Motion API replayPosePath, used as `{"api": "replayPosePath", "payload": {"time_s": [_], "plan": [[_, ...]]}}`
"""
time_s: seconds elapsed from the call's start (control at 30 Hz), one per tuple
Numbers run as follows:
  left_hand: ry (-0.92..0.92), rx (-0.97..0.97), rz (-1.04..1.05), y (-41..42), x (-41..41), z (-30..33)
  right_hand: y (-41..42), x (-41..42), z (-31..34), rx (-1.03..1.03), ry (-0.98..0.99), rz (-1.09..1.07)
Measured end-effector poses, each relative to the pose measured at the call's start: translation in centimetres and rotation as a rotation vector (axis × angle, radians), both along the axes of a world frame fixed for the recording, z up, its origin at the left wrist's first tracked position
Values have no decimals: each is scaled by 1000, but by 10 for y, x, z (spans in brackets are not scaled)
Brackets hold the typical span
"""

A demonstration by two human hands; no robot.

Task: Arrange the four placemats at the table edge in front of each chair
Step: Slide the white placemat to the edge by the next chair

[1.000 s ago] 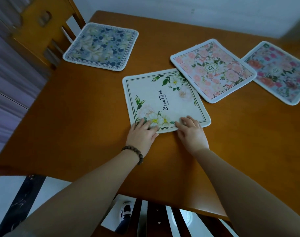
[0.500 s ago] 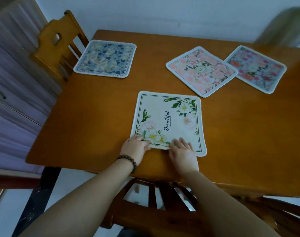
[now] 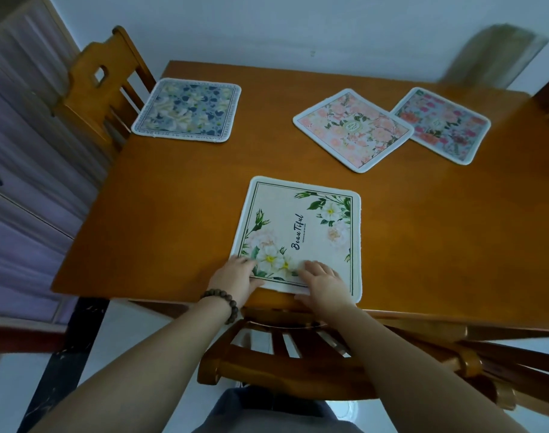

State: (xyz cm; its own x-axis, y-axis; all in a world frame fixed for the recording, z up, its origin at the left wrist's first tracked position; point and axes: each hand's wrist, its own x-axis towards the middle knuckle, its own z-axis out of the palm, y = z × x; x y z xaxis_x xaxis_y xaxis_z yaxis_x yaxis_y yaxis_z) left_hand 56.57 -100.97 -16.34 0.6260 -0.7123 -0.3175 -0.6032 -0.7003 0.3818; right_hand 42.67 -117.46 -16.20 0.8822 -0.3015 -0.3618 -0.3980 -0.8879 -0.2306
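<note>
Hands flat on white placemat (image 3: 301, 232), table (image 3: 173, 220) edge

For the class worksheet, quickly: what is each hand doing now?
Left hand: open, flat on the white placemat.
Right hand: open, pressing the same placemat's near edge.

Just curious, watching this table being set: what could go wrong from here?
The white floral placemat with green leaves lies right at the wooden table's near edge; another pull by the left hand and right hand might slide it off. The pink floral placemat and the red-and-pink floral placemat touch, so moving one may drag the other.
</note>
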Motion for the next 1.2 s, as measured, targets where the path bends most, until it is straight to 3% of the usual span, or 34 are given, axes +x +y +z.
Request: {"api": "replayPosePath", "payload": {"time_s": [0.23,0.63,0.9,1.2], "plan": [[15,-39,204,-8,-4,4,-41,9,0,21,50,44],[24,216,694,-38,-63,-3,-151,64,-18,-41,-26,184],[64,357,621,-83,-96,-6,-192,109,-20,-81,12,179],[152,278,575,-84,-91,-7,-199,115,-23,-105,4,164]]}}
